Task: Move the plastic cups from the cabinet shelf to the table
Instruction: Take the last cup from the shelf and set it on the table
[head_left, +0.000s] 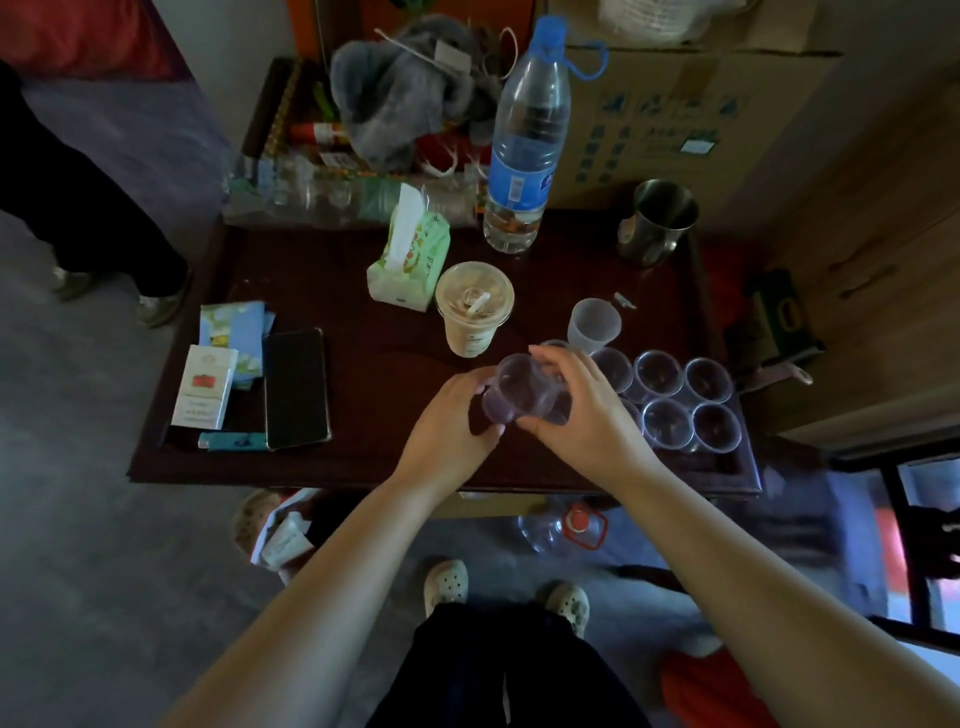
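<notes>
Both hands — left hand (457, 415), right hand (582, 410) — are gripping stacked clear cups (519, 392), likely separating one for the surface's (389, 364) right-edge cluster (680, 400)

Head camera looks steeply down (wide-angle) onto the near table (363, 364).

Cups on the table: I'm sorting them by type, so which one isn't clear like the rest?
The frosted white cup, standing alone behind the cluster of clear cups, beside the lidded iced drink. Its walls are cloudy, not see-through.
</notes>
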